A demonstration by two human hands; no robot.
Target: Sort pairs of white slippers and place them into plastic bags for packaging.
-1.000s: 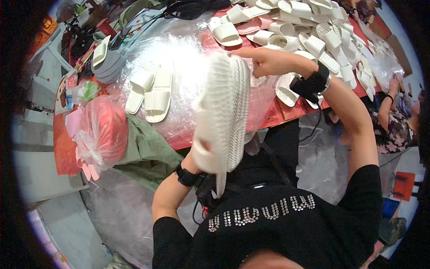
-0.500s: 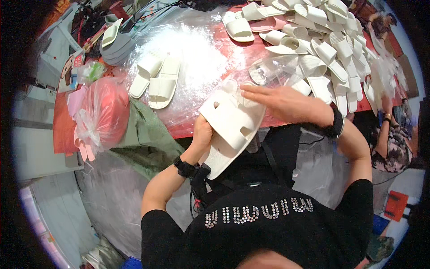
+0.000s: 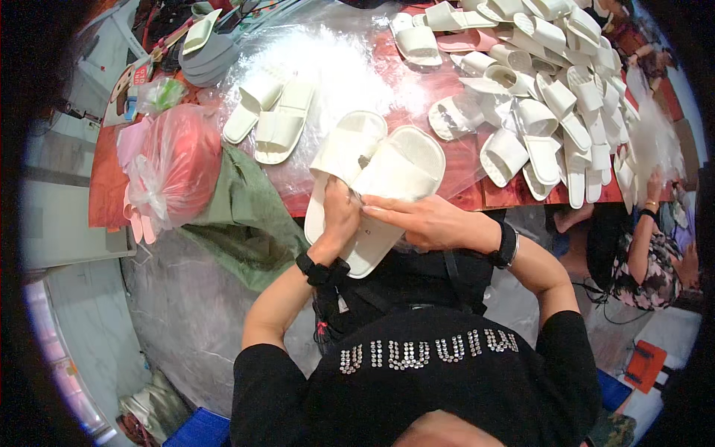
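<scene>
Two cream slippers with wide straps are held up together in front of my body, the left slipper (image 3: 350,141) partly behind the right slipper (image 3: 406,167). My left hand (image 3: 341,214) closes around the pair between the two, its fingertips partly hidden by the straps and soles. Across the right slipper's sole, just below the strap, lies my right hand (image 3: 436,223), gripping it with fingers pressed together and thumb out of sight. Beyond them, another pair of cream slippers (image 3: 279,134) rests on clear plastic sheeting (image 3: 328,67) on the red table.
A heap of cream slippers (image 3: 544,97), with a pink slipper (image 3: 469,40) among them, covers the table's right. At left stand a clear bag with red contents (image 3: 179,167) and a green cloth (image 3: 238,208). Another person's arm (image 3: 642,238) handles clear plastic at far right.
The two slippers now show side by side instead of mostly overlapping. My right hand has moved down from their far end onto the right slipper. The view has shifted slightly.
</scene>
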